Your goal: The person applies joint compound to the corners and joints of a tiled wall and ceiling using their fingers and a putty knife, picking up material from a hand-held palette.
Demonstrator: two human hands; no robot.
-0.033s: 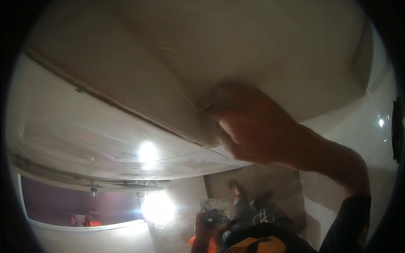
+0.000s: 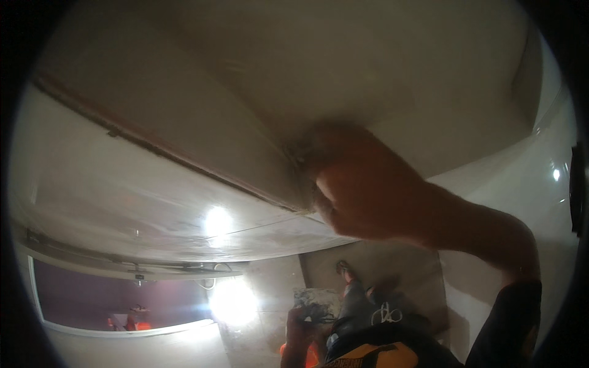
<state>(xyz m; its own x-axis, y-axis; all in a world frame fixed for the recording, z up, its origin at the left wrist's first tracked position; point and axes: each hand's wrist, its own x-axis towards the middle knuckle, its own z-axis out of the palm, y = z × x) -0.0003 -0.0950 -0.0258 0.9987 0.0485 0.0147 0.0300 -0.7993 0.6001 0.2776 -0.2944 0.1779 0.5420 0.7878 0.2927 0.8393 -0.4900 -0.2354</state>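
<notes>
My right hand [image 2: 356, 184] is raised to the dull beige surface [image 2: 399, 80] overhead, close to the corner where that surface meets a narrower sloping strip [image 2: 215, 129]. Its fingers are curled in and blurred; whatever they hold is hidden. Low in the view, my left hand [image 2: 299, 328] is closed at the edge of a flat, pale rectangular board [image 2: 313, 297], which carries dark grey smears. A rough brown joint [image 2: 165, 151] runs along the strip's lower edge, above a glossy pale wall [image 2: 123, 190].
A bright lamp [image 2: 234, 302] glares beside an opening onto a purple wall [image 2: 92, 288], with orange items [image 2: 141, 326] inside. Another glossy wall [image 2: 503, 184] stands on the right. Something orange [image 2: 310, 356] shows by my left arm. Below, my feet stand over a brownish floor [image 2: 392, 264].
My right hand has shifted very slightly at the overhead corner, its fingers still curled. The whole view has moved a little; my left hand stays at the board.
</notes>
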